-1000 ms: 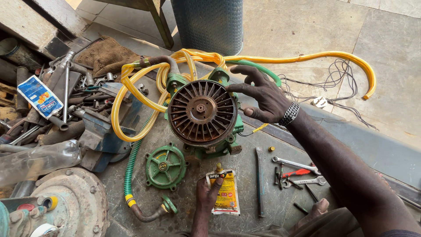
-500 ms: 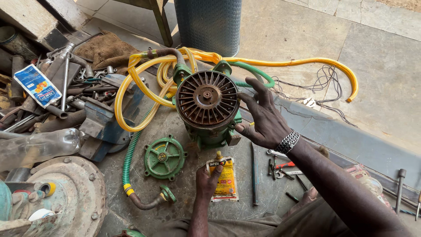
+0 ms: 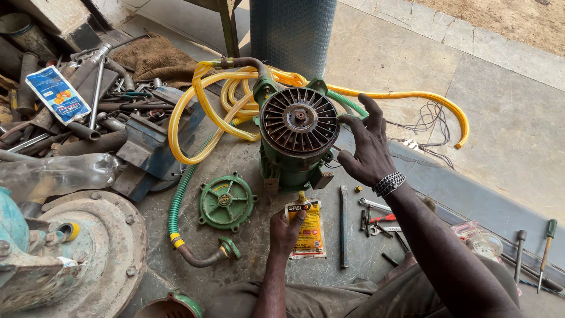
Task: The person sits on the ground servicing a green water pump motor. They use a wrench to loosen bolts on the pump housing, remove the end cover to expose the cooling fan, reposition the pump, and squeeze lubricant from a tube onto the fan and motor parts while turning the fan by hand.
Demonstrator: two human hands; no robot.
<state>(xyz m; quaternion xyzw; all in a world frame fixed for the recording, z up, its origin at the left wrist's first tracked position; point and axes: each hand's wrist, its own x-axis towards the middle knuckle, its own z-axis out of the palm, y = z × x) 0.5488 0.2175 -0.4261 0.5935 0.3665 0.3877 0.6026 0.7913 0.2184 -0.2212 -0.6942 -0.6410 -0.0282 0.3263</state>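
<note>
The green motor (image 3: pixel 294 147) now stands upright, finned rotor forward.

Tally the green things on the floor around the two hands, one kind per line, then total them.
Green motor body, steadied by the right hand: 1
Green round cover plate: 1
Green ribbed hose: 1
Green-handled screwdriver: 1
Total: 4
The left hand holds a yellow sealant pouch, not green.
</note>
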